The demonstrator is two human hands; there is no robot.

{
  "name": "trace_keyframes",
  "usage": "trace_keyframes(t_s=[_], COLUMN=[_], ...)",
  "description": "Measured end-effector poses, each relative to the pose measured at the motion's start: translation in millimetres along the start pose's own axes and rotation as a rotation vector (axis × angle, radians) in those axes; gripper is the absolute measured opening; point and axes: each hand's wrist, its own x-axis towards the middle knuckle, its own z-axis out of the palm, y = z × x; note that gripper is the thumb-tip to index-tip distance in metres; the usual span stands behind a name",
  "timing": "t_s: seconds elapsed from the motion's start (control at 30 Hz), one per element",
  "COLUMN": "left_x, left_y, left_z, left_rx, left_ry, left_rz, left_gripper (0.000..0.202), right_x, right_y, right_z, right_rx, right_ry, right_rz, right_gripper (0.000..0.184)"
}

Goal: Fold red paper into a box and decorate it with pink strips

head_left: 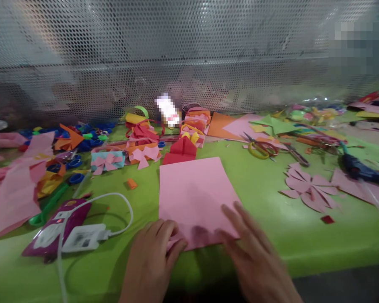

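A square sheet of pink paper (196, 193) lies on the green table in front of me. Its near left corner is pinched between the thumb and curled fingers of my left hand (154, 252), where the edge curls up a little. Over the near right corner is my right hand (249, 248), fingers stretched and apart, slightly smeared by motion; I cannot tell how firmly it touches the sheet. Just behind the sheet sits a folded red paper piece (181, 149).
Scissors (262, 148), a pink paper flower cutout (311, 187) and a dark blue glue gun (363, 168) lie to the right. On the left are a purple packet (60, 229), a white charger (85, 237) with its cable, and pink paper strips (19, 185). A perforated metal panel (189, 46) stands behind.
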Motion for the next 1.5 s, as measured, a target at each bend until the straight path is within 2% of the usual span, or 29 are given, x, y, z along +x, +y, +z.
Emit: trace_keyframes(t_s=[0.07,0.13,0.17,0.23,0.33,0.43,0.5,0.57,0.67,0.77,0.83,1.0,1.07,1.2,1.27,1.33,1.4,1.47,1.5], left_x=[0,0,0,-1,0,0,1,2,3,2,-1,-13,-18,-27,-33,-38,-40,-37,-34], left_y=[-1,-3,-4,-5,-5,-5,-5,-5,-2,1,0,-13,-21,-40,-44,-41,-29,-13,-5], left_z=[1.0,2.4,2.9,2.9,1.1,-0.1,0.1,0.5,0.0,-0.3,1.3,6.3,4.2,-6.9,-11.0,-9.9,-2.3,9.8,16.2], left_rx=[0.001,-0.001,-0.004,-0.004,0.012,0.008,-0.003,-0.005,0.019,0.057,0.09,0.228,0.263,0.319,0.356,0.38,0.379,0.362,0.349], left_ry=[0.012,0.032,0.042,0.043,0.006,-0.011,-0.015,-0.024,-0.043,-0.052,-0.013,0.226,0.279,0.314,0.39,0.502,0.546,0.463,0.412], left_rz=[0.013,0.032,0.039,0.032,-0.005,-0.012,-0.02,-0.039,-0.063,-0.065,-0.049,0.082,0.115,0.119,0.133,0.179,0.302,0.52,0.61], left_gripper=[0.021,0.021,0.022,0.023,0.022,0.02,0.019,0.019,0.019,0.018,0.017,0.029,0.03,0.029,0.027,0.018,0.013,0.02,0.03], right_x=[7,11,11,3,-20,-43,-48,-45,-30,-19,-18,-23,-22,-19,-19,-20,-20,-20,-20], right_y=[-14,-21,-21,-14,11,37,45,43,28,13,8,9,10,9,9,8,7,7,6], right_z=[5,10,11,11,4,-10,-18,-24,-22,-8,2,10,8,6,7,8,8,9,8], right_rx=[0.003,-0.012,-0.026,-0.076,-0.17,-0.211,-0.204,-0.183,-0.127,-0.07,-0.066,-0.085,-0.075,-0.059,-0.057,-0.06,-0.065,-0.071,-0.077], right_ry=[0.007,0.045,0.059,0.05,-0.017,-0.04,-0.037,-0.002,0.075,0.039,0.011,0.023,0.029,0.029,0.032,0.041,0.05,0.052,0.047], right_rz=[-0.187,-0.26,-0.252,-0.202,-0.114,0.062,0.135,0.144,0.052,-0.15,-0.226,-0.232,-0.241,-0.253,-0.248,-0.24,-0.235,-0.235,-0.239], right_gripper=[0.028,0.04,0.045,0.046,0.043,0.04,0.037,0.034,0.035,0.037,0.037,0.039,0.037,0.037,0.037,0.036,0.035,0.035,0.034])
